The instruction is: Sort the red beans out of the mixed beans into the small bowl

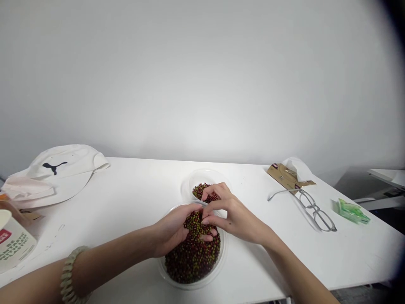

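Observation:
A clear round bowl (223,253) near the table's front edge holds a heap of small red and green beans (193,261). Just behind it stands a second clear bowl (207,172) with fewer beans (202,191). My left hand (174,230) is cupped, palm up, over the near bowl, with beans lying in it. From the right, my right hand (223,209) reaches over the left palm. Its thumb and index finger are pinched together at the beans; whatever may be between the fingertips is too small to make out.
On the left are a white cap (69,169), a pale pink cloth (28,188) and a white paper cup (14,245). Glasses (311,207), a brown cardboard piece (283,177), a white tissue (299,169) and a green packet (352,211) lie on the right.

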`<state>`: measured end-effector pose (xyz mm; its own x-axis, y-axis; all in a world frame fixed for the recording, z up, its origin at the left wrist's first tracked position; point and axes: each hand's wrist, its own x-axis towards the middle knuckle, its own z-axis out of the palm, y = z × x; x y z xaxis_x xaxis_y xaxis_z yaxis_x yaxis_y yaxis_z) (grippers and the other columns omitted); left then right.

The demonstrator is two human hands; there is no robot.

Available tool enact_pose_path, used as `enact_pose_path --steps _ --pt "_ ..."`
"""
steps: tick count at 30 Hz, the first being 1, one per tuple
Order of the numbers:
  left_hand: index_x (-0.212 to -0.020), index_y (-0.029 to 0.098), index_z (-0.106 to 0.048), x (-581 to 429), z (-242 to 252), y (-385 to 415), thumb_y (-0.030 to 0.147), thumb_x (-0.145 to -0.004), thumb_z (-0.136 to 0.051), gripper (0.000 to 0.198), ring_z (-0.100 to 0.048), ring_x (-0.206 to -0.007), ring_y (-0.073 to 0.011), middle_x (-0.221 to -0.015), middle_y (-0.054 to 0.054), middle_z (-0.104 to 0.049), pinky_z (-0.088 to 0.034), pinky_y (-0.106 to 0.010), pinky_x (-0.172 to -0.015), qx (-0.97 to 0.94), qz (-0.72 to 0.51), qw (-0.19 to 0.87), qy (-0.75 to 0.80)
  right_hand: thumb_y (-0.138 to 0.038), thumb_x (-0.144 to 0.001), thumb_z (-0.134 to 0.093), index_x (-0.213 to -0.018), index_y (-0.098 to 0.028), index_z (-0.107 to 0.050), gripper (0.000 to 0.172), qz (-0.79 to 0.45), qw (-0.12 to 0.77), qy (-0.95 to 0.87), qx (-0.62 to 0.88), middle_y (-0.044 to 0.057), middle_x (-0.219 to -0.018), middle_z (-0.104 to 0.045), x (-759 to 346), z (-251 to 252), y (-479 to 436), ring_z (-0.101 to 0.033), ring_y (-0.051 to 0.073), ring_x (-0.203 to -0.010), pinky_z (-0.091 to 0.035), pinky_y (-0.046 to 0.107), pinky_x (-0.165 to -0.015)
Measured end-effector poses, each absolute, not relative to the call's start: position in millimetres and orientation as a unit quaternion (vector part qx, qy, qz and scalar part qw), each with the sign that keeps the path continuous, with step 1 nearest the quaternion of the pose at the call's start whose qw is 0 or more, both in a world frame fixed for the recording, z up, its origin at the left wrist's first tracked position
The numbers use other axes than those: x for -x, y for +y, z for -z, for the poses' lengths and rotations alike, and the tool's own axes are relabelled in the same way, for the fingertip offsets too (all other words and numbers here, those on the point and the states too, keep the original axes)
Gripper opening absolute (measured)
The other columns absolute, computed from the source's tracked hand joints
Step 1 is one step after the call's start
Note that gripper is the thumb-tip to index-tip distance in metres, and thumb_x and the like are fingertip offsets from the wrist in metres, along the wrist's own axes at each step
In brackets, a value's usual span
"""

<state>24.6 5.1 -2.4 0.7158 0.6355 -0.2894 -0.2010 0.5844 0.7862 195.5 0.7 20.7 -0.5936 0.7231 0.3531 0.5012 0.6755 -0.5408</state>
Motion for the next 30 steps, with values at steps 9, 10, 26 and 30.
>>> enact_pose_path --steps 9,10,26,30 --pt "-0.081 0.013 -0.059 -23.3 1.3 3.9 0.029 -0.076 -0.045 0.022 -0.055 -0.084 -0.0175 -0.087 -0.006 -0.059 -0.042 -0.032 -0.082 -0.383 -0.238 0.849 0.275 -0.03 -0.078 -0.06 -0.071 -0.023 -0.062 0.01 0.042 0.403 -0.793 0.456 0.004 -0.079 -0.054 -213.8 2.3 35.3 -0.045 0.022 -0.081 -0.04 0.036 -0.07" --pt "-0.081 0.013 -0.059 -23.2 1.9 3.9 0.03 -0.076 -0.045 0.022 -0.055 -0.084 -0.0178 -0.087 -0.007 -0.059 -0.041 -0.032 -0.083 -0.383 -0.241 0.848 0.275 -0.03 -0.078 -0.06 -0.07 -0.022 -0.062 0.011 0.059 0.388 -0.797 0.459 0.004 -0.078 -0.055 -215.0 5.1 38.4 -0.045 0.022 -0.081 -0.04 0.036 -0.069" --pt "-0.079 0.012 -0.058 -23.4 4.3 5.3 0.031 -0.078 -0.042 0.024 -0.055 -0.081 -0.0172 -0.082 -0.007 -0.059 -0.041 -0.033 -0.082 -0.387 -0.247 0.847 0.269 -0.03 -0.074 -0.064 -0.077 -0.026 -0.066 0.006 -0.153 0.311 -0.853 0.39 0.001 -0.098 -0.054 -204.4 -15.1 17.9 -0.046 0.019 -0.097 -0.04 0.034 -0.082" --pt "-0.082 0.013 -0.057 -24.6 4.5 5.3 0.028 -0.079 -0.041 0.023 -0.056 -0.073 -0.0144 -0.077 -0.006 -0.059 -0.042 -0.031 -0.08 -0.377 -0.249 0.848 0.276 -0.027 -0.068 -0.069 -0.077 -0.023 -0.066 0.01 -0.197 0.252 -0.884 0.341 0.003 -0.106 -0.048 -195.2 -20.6 5.1 -0.04 0.02 -0.102 -0.038 0.035 -0.086"
